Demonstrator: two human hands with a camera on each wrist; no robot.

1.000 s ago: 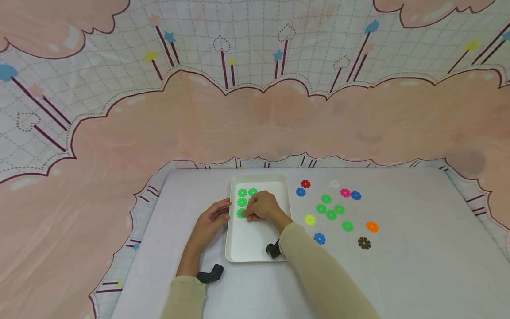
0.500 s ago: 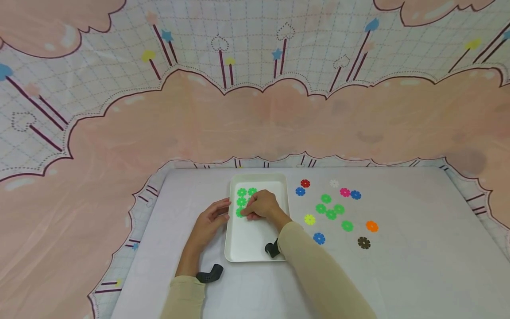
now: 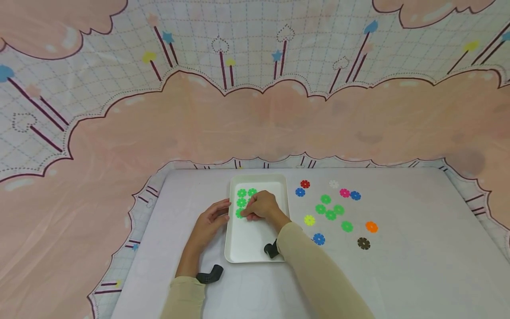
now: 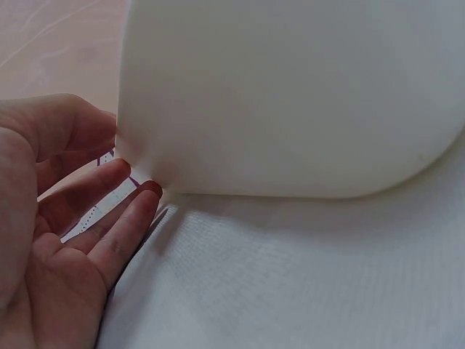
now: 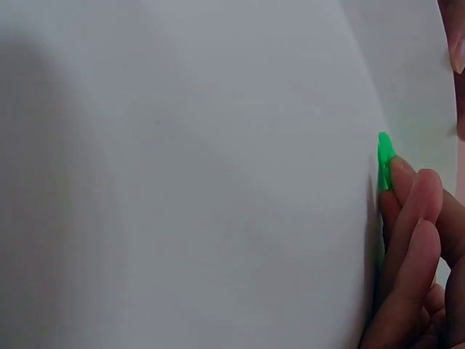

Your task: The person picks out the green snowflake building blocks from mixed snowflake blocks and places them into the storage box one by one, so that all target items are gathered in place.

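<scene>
A white rectangular tray (image 3: 253, 243) lies on the table. My right hand (image 3: 262, 205) is over its left half, thumb and fingertips pinching a green snowflake disc (image 3: 239, 213), a flat notched plastic piece. In the right wrist view this green disc (image 5: 385, 161) shows edge-on at the fingertips, close over the tray floor. More green discs (image 3: 241, 202) lie in the tray's upper left, partly hidden behind the hand. My left hand (image 3: 208, 225) rests at the tray's left side. In the left wrist view its relaxed fingertips (image 4: 149, 190) touch the tray's outer wall (image 4: 276, 131).
Right of the tray lie loose discs: several green ones (image 3: 330, 215), blue ones (image 3: 318, 239), and a red (image 3: 305, 184), yellow (image 3: 309, 220), pink (image 3: 344, 193), white (image 3: 334, 184), orange (image 3: 372, 227) and dark brown one (image 3: 364, 243). A patterned curtain (image 3: 279, 124) hangs behind the table.
</scene>
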